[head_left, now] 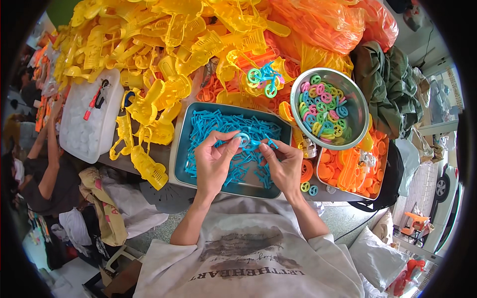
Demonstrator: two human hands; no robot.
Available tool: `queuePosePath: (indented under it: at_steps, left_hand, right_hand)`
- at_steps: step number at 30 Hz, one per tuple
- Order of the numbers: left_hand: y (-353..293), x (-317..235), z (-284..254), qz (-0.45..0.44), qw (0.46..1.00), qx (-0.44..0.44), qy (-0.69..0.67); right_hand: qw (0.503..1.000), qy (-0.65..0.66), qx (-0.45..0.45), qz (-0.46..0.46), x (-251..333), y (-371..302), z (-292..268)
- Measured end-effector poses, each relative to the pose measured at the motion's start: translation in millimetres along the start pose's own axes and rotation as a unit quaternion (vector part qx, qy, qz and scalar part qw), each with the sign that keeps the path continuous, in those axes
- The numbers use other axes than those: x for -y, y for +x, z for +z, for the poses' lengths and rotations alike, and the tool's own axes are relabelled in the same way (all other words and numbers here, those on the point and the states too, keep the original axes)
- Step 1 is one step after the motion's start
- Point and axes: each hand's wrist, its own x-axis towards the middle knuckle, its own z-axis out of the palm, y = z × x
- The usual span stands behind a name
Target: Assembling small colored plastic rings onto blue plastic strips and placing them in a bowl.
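My left hand (215, 155) pinches a small light-blue plastic wheel (242, 139) between thumb and fingers. In my right hand (283, 164) is a blue plastic toy part (254, 144), its end meeting the wheel; whether the two are joined I cannot tell. Both hands hover over a metal tray (180, 180) heaped with thin blue plastic pieces (213, 124). Right of it, a steel bowl (359, 130) holds many small wheels (323, 102) in pink, green, yellow and blue. A small toy bicycle (266, 79) with green wheels rests beyond the tray.
Yellow plastic shells (149, 44) pile across the back and left. A white tub (74, 144) with pale pieces and a red-handled tool (92, 105) stands left. An orange-filled tray (355, 169) sits below the bowl. Loose wheels (313, 190) lie near the table edge; another person (47, 169) works at left.
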Motion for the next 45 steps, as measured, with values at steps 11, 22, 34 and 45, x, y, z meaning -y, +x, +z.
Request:
queuePosePath:
  at_steps: [11, 22, 34, 45]
  left_hand:
    - [2.9, 11.7, 2.8, 0.034, 0.998, -0.04, 0.023]
    - [1.5, 17.4, 5.8, 0.024, 0.997, -0.076, 0.004]
    - [0.6, 23.5, 4.7, 0.036, 0.996, -0.08, -0.003]
    - [3.3, 23.9, -1.3, 0.044, 0.995, -0.073, 0.044]
  right_hand:
    - [0.999, 0.037, 0.007, 0.037, -0.6, 6.0, 4.9]
    - [0.997, 0.041, -0.016, 0.064, -7.9, 11.1, 12.3]
    - [0.995, 0.056, 0.007, 0.079, -10.0, 17.7, 11.8]
    - [0.995, 0.056, 0.037, 0.071, -6.0, 16.1, 15.4]
